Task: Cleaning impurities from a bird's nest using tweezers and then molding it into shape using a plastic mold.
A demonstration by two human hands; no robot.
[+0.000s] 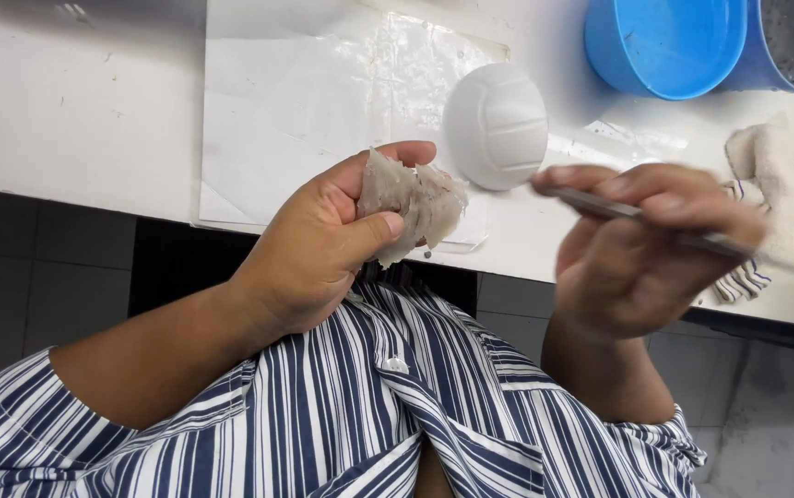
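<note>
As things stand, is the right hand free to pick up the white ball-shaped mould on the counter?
Probably not at once: the right hand already grips a thin metal tool, though the mould lies uncovered close by.

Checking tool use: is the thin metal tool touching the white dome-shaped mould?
No: the metal tool in the right hand stays clear of the white mould.

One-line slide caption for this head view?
Left hand grips a pale, flaky lump while the right hand holds a thin metal tool beside a white dome-shaped mould.
</note>
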